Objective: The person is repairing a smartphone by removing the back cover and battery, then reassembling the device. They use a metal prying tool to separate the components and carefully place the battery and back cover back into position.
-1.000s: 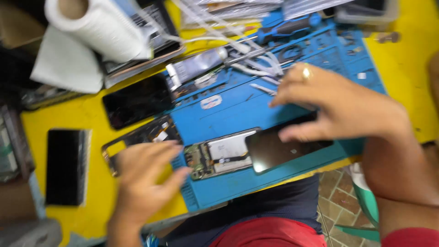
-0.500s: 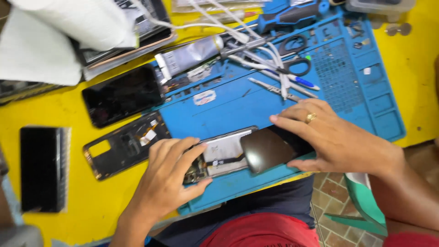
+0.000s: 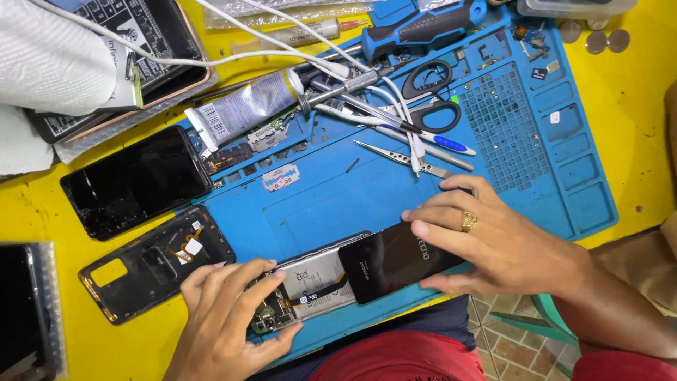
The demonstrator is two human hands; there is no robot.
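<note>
An opened phone body with bare circuit board and battery lies on the blue repair mat near its front edge. My left hand presses down on the phone's left end, fingers spread over the board. My right hand, with a gold ring, holds a dark glass screen panel by its right end, laid partly over the phone's right side. A thin flex cable runs from the panel to the phone body.
A black back cover and a cracked black screen lie left on the yellow table. Tweezers, scissors, a screwdriver, a glue tube, a razor blade and white cables crowd the mat's far side. Coins sit far right.
My view has closed in on the phone. My right hand has shifted the screen panel slightly right over the phone; my left hand has settled onto the phone's left end.
</note>
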